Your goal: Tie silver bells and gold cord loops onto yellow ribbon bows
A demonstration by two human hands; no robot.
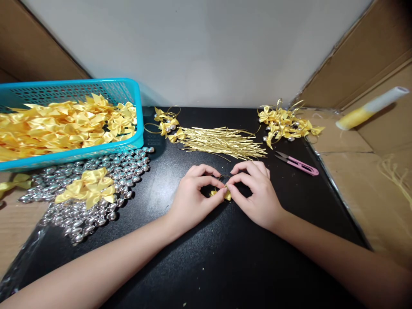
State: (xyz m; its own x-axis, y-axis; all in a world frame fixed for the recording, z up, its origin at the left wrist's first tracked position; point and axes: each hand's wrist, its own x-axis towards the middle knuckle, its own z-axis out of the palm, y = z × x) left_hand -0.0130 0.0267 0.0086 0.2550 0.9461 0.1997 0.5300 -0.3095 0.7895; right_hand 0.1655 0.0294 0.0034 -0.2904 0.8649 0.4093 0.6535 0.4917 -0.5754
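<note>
Head view: at the middle of the smooth black table point(206, 262), bent close together with both bare hands over a small, shiny yellow satin bow point(228, 196). Pinching with the left hand point(194, 189), thumb and forefinger brought together in a closed grip on a thin, glossy gold cord point(224, 175) just above the bow. Pinching likewise with the right hand point(256, 193), grip closed at the same cord, just beside the left fingertips. Cannot tell how the cord passes through the bow, partly hidden behind the thumbs.

Just beyond the hands, in a loose bundle: straight metallic gold cord lengths point(222, 143). Touching the bundle's left end: a few beaded yellow bows with gold loops point(169, 127). Past its right end, heaped together: a larger cluster of beaded yellow bows point(281, 122). Nearer, aslant: pink-handled metal snips point(299, 165), points toward the bundle.

On the left: a turquoise perforated plastic basket point(139, 111), holding a deep pile of yellow satin bows point(64, 126). In front of the basket, spread widely: shiny oval silver beads point(93, 219), with a small clump of yellow satin bows point(88, 189) on top.
</note>
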